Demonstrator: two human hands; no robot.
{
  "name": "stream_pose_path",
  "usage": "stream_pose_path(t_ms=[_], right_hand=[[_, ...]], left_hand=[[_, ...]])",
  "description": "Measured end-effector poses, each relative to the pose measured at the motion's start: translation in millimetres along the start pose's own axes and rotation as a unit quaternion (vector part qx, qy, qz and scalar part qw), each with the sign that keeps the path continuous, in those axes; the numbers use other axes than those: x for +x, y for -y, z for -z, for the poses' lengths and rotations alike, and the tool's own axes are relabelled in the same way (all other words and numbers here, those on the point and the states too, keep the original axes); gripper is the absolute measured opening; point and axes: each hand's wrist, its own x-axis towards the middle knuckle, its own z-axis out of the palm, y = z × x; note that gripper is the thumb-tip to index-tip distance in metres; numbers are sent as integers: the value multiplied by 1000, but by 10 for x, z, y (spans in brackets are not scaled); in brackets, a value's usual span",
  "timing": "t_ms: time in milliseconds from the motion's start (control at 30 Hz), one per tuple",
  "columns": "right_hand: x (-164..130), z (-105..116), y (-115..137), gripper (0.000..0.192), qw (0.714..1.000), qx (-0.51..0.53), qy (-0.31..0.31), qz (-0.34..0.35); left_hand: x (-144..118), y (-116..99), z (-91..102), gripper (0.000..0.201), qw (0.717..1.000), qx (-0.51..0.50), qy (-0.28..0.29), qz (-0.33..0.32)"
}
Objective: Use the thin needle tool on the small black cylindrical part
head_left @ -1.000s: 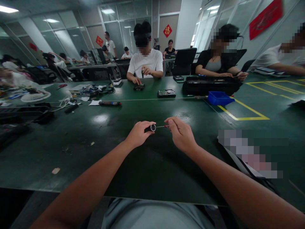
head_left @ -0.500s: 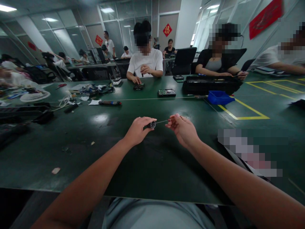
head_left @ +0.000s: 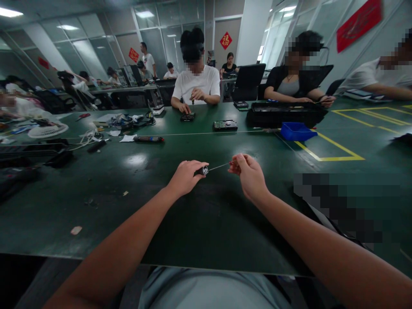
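Observation:
Above the dark green table [head_left: 206,234], my left hand [head_left: 186,177] pinches a small black cylindrical part [head_left: 204,170] between thumb and fingers. Its round end, with a silvery rim, faces right. My right hand [head_left: 249,174] is closed around a thin screwdriver [head_left: 219,166] with a bit of red showing at the fingers. The metal shaft slants down to the left and its tip meets the round end of the part. Whether the tip is inside it is too small to tell. Most of the screwdriver's handle is hidden in my right hand.
Farther off lie a pen-like tool [head_left: 149,139], a hard drive [head_left: 225,125] and a blue bin [head_left: 298,131]. A black case [head_left: 286,115] stands behind the bin. Across the table a person [head_left: 197,83] works on a small device. Cables [head_left: 128,120] clutter the left.
My right hand has shifted slightly right, and more of the screwdriver's shaft shows. The black cylindrical part has turned a little and sits slightly lower and farther left.

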Motion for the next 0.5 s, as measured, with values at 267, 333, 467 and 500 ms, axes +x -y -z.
stream_pose_path(t_ms=[267,333,467,500], right_hand=[[-108,-24,315,32,946,-307,2,101],[-98,-4,462,36,895,-432,43,100],[22,208,725,43,763,-635,122,6],[69,310,769,45,739,-662,126,-21]], left_hand=[[-1,-7,-30,38,999,33,31,-6],[-1,10,-37,38,998,45,43,0],[-10,30,-31,40,996,58,62,8],[-15,26,-24,41,996,56,62,9]])
